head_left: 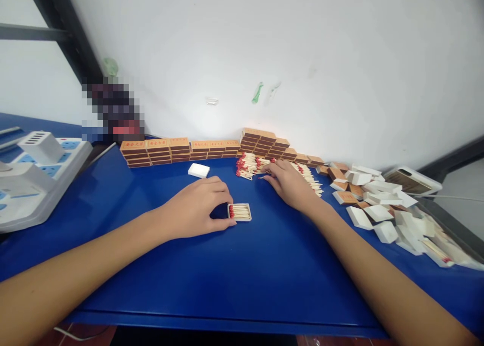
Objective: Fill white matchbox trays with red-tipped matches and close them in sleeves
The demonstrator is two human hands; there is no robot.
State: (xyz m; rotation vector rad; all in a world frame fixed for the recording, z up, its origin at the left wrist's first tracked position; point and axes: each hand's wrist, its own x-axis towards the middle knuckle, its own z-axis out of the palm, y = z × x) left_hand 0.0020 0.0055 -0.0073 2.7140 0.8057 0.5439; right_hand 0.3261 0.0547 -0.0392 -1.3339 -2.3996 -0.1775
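My left hand (pixel 200 207) grips the left end of a small white matchbox tray (pixel 250 213) between thumb and fingers. Inside the tray lies a layer of red-tipped matches (pixel 240 212), heads to the left. Further back, my right hand (pixel 289 182) is over a loose pile of matches (pixel 247 165), its thumb and fingers pinched together. A match tip seems to stick out by the thumb, though the fingers hide most of it. Behind my left hand sits a separate white tray (pixel 198 170).
Stacked brown matchboxes (pixel 159 152) line the wall, with a taller stack (pixel 259 139) behind the pile. At the right lie jumbled white trays (pixel 381 197) and brown sleeves (pixel 345 198), near a phone-like object (pixel 412 179). A white power strip (pixel 71 179) stands at the left of the blue table (pixel 227 280).
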